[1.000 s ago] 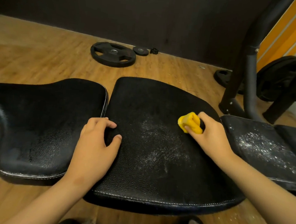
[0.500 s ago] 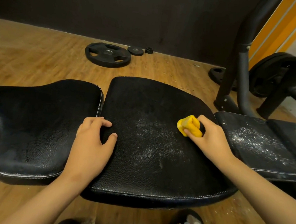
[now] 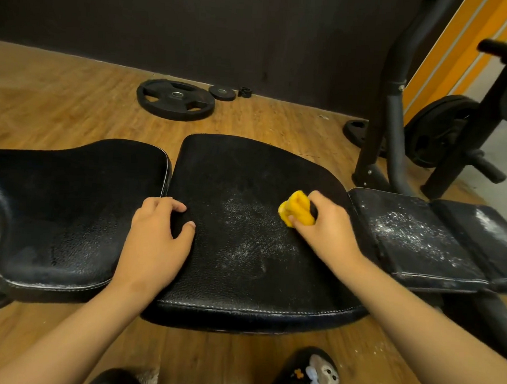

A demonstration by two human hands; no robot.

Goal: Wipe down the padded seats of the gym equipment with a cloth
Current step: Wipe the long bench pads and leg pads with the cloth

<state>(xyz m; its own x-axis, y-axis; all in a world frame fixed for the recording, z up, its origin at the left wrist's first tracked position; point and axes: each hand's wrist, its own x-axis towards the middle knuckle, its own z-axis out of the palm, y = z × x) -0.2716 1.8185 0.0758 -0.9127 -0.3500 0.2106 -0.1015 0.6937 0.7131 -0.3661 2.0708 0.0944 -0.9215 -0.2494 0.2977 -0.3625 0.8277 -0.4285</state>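
A black padded bench lies across the view in three pads. White dust speckles the middle pad [image 3: 240, 281] around its centre. My right hand [image 3: 327, 227] grips a bunched yellow cloth [image 3: 298, 208] and presses it on the right part of the middle pad, at the edge of the dust. My left hand [image 3: 156, 239] rests palm down on the middle pad's left side, fingers curled at the gap to the left pad [image 3: 65, 208]. The right pad [image 3: 417, 239] carries a larger patch of white dust.
Black rack uprights [image 3: 395, 126] stand behind the right pad, with weight plates [image 3: 439, 130] stored on them. A large plate [image 3: 176, 99] and a small one [image 3: 222, 92] lie on the wooden floor near the dark wall. My slippered foot [image 3: 311, 375] is below the bench.
My right hand has slid the cloth a little to the left and nearer, onto the dusty patch. My left hand has stayed in place. The view has shifted slightly right.
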